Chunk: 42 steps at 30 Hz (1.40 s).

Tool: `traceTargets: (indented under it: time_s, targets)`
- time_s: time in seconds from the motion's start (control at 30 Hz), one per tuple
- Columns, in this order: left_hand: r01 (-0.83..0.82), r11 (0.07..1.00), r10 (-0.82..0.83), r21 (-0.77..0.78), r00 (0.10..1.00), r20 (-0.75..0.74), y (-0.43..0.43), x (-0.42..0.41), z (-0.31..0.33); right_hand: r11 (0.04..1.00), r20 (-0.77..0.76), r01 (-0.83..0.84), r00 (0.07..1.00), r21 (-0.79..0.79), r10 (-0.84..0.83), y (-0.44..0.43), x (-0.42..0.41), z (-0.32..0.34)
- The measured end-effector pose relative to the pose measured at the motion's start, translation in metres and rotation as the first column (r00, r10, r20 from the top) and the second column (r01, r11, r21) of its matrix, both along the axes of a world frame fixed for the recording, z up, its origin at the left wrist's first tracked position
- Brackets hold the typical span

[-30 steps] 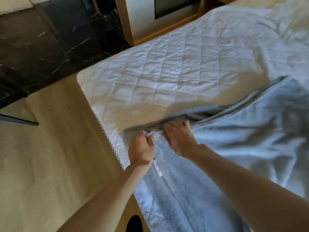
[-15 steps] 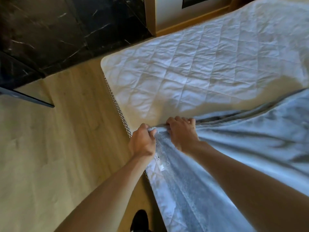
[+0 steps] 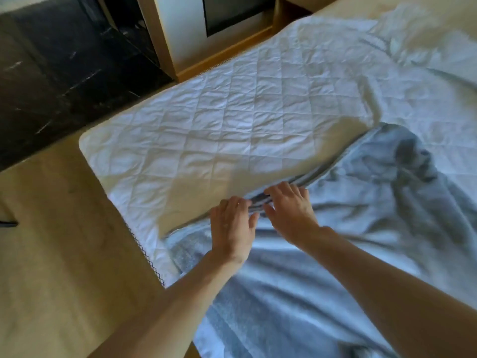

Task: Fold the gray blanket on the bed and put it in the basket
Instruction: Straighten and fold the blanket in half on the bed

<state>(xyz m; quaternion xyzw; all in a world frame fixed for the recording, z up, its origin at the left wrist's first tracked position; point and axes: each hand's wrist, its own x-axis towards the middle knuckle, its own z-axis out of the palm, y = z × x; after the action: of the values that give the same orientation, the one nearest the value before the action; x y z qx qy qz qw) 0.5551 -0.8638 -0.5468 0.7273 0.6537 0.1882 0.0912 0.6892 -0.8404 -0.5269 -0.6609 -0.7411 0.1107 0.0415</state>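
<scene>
The gray blanket (image 3: 361,228) lies rumpled over the near right part of the bed (image 3: 219,120), its doubled edge running diagonally from the bed's near side toward the right. My left hand (image 3: 232,226) lies flat on the blanket just behind that edge, fingers straight. My right hand (image 3: 289,208) is beside it, fingers spread and relaxed, fingertips touching the layered edge. Neither hand grips the fabric. No basket is in view.
The white quilted mattress cover fills the bed's far half, with a crumpled white sheet (image 3: 426,47) at the upper right. Light wood floor (image 3: 51,254) lies to the left, dark marble flooring (image 3: 64,73) beyond it, and a white cabinet (image 3: 206,27) stands past the bed.
Both hands have let go of the blanket corner they were gripping and now lie open on it. The blanket's edge has been laid down further onto the bed.
</scene>
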Motion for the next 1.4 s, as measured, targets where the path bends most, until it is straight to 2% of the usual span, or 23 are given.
traceTargets:
  time_s: [0.23,0.53,0.73,0.87,1.03,1.17,1.4]
  targets:
    - [0.121,0.992,-0.120,-0.030,0.992,0.044,0.028,0.110,0.000,0.996,0.066,0.092,0.994,0.000,-0.092,0.006,0.110,0.007]
    - [0.166,0.984,-0.165,-0.067,0.986,0.024,0.069,0.210,-0.014,0.976,0.067,0.217,0.974,-0.019,-0.215,0.020,0.221,0.005]
    - [0.228,0.970,-0.228,-0.085,0.974,0.005,0.101,0.261,-0.013,0.923,0.094,0.385,0.918,0.014,-0.384,0.032,0.274,0.001]
    - [0.312,0.946,-0.311,-0.087,0.950,0.028,0.117,0.300,-0.016,0.867,0.056,0.499,0.865,0.014,-0.499,0.031,0.308,-0.004]
    - [0.517,0.855,-0.516,-0.033,0.855,0.047,0.102,0.343,-0.013,0.812,0.039,0.582,0.813,-0.034,-0.581,-0.002,0.340,-0.010]
    - [0.646,0.761,-0.642,-0.053,0.763,0.082,0.080,0.373,-0.002,0.763,0.041,0.644,0.765,-0.057,-0.642,-0.041,0.357,-0.003]
    - [0.819,0.571,-0.814,-0.064,0.574,0.087,0.022,0.395,0.015,0.685,0.031,0.728,0.685,-0.020,-0.728,-0.122,0.351,0.010]
